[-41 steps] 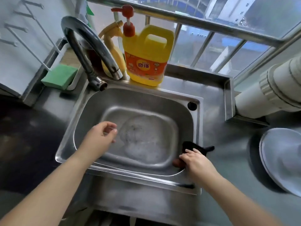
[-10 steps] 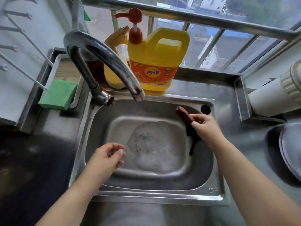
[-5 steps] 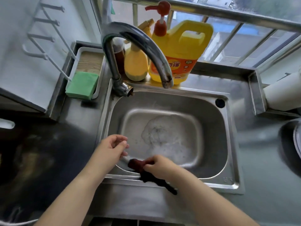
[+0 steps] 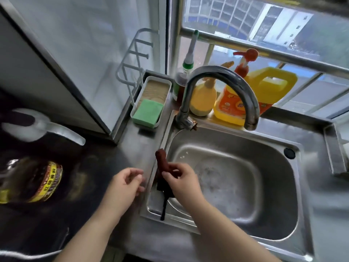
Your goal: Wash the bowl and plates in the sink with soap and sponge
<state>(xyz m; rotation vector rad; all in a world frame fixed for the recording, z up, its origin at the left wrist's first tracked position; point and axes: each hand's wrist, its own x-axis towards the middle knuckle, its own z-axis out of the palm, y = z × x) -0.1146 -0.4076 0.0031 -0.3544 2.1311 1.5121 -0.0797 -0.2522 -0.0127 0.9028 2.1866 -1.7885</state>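
Observation:
The steel sink (image 4: 294, 220) holds soapy foam over its bottom; no bowl or plate shows in it. My right hand (image 4: 181, 181) pinches a dark red and black cloth (image 4: 162, 163) at the sink's left rim, with its black end hanging down. Just left of it, my left hand (image 4: 125, 184) hovers over the counter with loosely curled fingers and holds nothing. A green sponge (image 4: 147, 112) lies in a white tray (image 4: 151, 86) at the back left. A yellow soap jug (image 4: 264, 91) with a red pump stands behind the faucet (image 4: 222, 78).
A yellow spray bottle (image 4: 203, 99) and a dark bottle with a green cap (image 4: 184, 80) stand beside the jug. On the dark counter at left lie a white scoop (image 4: 39, 127) and a jar with a yellow label (image 4: 35, 178). A white wall rack (image 4: 132, 59) hangs above the tray.
My right hand carried the cloth from the sink's back right to its front edge, then up along the left rim. The view swung left, bringing the dark counter, scoop and jar into sight.

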